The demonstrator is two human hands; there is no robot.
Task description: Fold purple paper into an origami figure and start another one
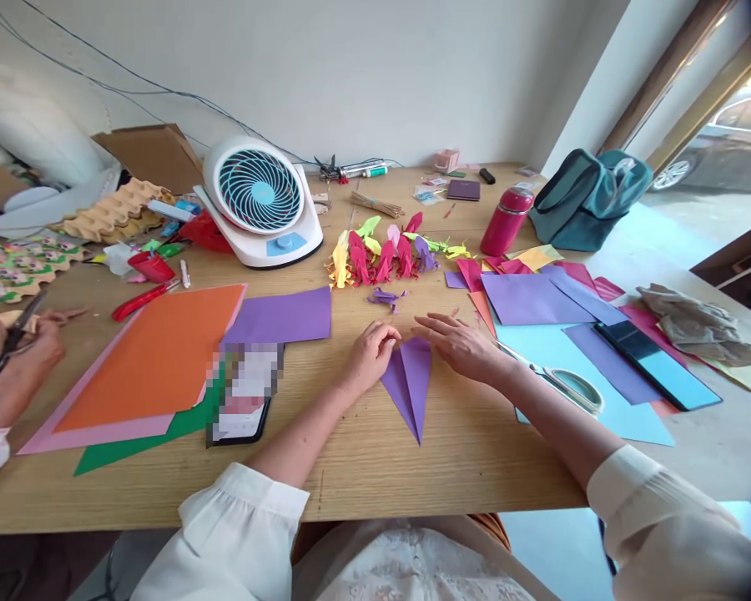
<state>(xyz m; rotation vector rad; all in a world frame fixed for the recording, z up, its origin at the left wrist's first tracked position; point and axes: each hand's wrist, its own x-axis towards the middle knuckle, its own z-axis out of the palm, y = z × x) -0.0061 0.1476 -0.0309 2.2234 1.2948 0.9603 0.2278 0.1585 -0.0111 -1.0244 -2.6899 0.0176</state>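
A purple folded paper (411, 382) lies on the wooden table, kite-shaped, with its sharp tip toward me and a crease down its middle. My left hand (374, 354) is at its upper left corner, thumb and fingers pinched together on the paper's edge. Over the upper right corner rests my right hand (460, 344), palm down, its fingers stretched out and pointing left. Just beyond both hands lies a small purple folded piece (386, 297). Behind that sits a pile of folded paper figures (385, 257) in red, yellow, green, pink and purple.
Orange sheets (156, 359), a purple sheet (281, 315) and a phone (245, 396) lie left. Scissors (572, 388), coloured papers (531, 299) and a dark flat case (657, 363) lie right. Behind are a fan (259, 192), red bottle (506, 221) and bag (585, 200). Another person's hand (22, 367) holds scissors at far left.
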